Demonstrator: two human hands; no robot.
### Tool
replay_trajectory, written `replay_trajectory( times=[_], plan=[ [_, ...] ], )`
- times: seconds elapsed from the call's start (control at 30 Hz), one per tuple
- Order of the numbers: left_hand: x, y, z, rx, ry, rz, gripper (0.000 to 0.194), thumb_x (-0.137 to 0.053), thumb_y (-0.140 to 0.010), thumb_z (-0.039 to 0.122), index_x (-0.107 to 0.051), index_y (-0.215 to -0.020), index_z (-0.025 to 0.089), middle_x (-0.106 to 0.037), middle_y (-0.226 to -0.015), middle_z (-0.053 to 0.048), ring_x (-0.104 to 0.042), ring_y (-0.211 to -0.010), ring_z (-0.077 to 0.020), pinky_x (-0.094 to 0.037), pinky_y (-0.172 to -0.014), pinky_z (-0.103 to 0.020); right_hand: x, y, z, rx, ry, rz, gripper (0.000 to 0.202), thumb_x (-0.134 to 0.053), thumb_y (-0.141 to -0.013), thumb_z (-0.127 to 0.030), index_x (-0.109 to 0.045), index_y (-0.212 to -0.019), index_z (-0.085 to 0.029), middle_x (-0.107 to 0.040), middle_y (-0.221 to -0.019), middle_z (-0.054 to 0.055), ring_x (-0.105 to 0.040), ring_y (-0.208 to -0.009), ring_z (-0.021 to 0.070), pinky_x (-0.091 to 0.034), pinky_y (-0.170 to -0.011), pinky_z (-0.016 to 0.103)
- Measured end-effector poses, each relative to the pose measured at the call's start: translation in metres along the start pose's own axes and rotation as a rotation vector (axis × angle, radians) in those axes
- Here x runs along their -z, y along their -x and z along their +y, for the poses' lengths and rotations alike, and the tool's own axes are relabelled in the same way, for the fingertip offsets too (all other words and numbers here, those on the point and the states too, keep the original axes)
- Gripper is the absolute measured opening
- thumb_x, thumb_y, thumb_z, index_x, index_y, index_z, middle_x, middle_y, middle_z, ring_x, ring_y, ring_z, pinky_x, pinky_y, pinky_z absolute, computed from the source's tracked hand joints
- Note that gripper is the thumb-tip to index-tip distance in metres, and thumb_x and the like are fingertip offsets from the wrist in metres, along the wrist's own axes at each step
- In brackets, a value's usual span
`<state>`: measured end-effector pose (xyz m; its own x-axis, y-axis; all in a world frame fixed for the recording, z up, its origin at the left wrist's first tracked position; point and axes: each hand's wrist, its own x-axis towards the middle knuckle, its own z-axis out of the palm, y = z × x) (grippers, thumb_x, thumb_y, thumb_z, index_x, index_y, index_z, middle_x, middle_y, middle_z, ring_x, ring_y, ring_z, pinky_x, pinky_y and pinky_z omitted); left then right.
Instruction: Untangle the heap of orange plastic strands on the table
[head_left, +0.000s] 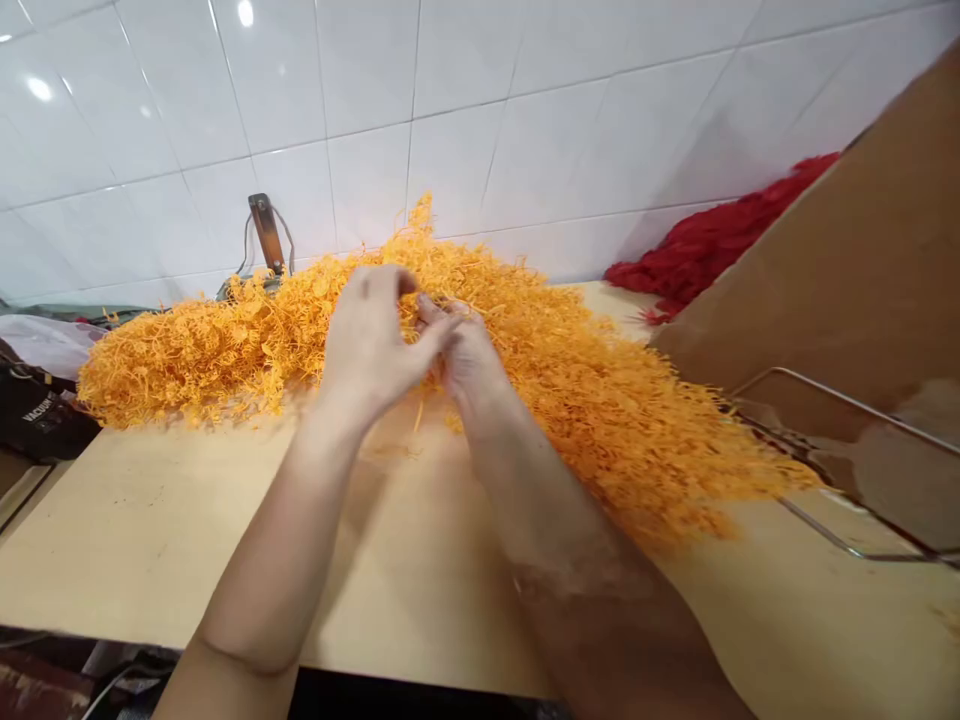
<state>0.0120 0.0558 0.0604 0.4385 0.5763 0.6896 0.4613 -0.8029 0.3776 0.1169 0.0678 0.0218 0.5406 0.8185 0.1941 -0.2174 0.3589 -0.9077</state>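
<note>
A long heap of orange, frilly artificial foliage [600,390] stretches across the back of the pale wooden table [187,530]. Both hands meet at the heap's middle. My left hand [375,340] is over the foliage with its fingers curved and its thumb apart, reaching toward the other hand; nothing shows in its grasp. My right hand [463,350] has its fingers pressed together among thin orange stems, and what they pinch is too small to make out. A loose orange stem hangs just below the hands.
Red material [712,235] lies by the tiled wall at the back right. A cardboard sheet [840,290] leans beside a metal wire frame [862,405] on the right. A brown-handled tool [266,235] stands behind the heap. A black bag [45,405] and clear plastic are at the left.
</note>
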Motion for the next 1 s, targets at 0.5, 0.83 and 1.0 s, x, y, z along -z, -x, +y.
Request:
replay_trajectory(
  times=[0.5,0.83,1.0],
  plan=[
    [-0.010,-0.011,-0.058,0.243,0.414,-0.096,0.008,-0.049,-0.081,0.023,-0.052,-0.078,0.016,-0.056,-0.072,0.000,-0.049,-0.067,-0.0088,-0.039,-0.068,-0.022,-0.006,0.006,-0.006,0.001,-0.246,-0.146,0.038,-0.075,-0.062,-0.037,-0.042,-0.067,-0.020,-0.038,-0.056,-0.008,-0.030,-0.045,0.0019,-0.026,-0.040,0.016],
    [-0.013,-0.010,-0.071,0.419,0.227,0.041,0.007,-0.049,-0.079,0.019,-0.053,-0.074,0.019,-0.057,-0.063,0.001,-0.050,-0.059,-0.0110,-0.037,-0.060,-0.024,-0.023,0.019,0.005,-0.047,-0.254,-0.210,0.041,-0.075,-0.059,-0.038,-0.038,-0.065,-0.020,-0.033,-0.060,-0.007,-0.026,-0.048,0.0025,-0.017,-0.040,0.017],
    [-0.017,-0.012,-0.076,0.440,0.231,0.005,0.013,-0.047,-0.079,0.018,-0.051,-0.066,0.018,-0.055,-0.062,0.000,-0.050,-0.056,-0.0111,-0.037,-0.056,-0.023,-0.023,0.018,0.007,-0.050,-0.260,-0.197,0.039,-0.074,-0.058,-0.038,-0.041,-0.068,-0.019,-0.036,-0.060,-0.007,-0.028,-0.048,0.0018,-0.017,-0.039,0.016]
  ],
)
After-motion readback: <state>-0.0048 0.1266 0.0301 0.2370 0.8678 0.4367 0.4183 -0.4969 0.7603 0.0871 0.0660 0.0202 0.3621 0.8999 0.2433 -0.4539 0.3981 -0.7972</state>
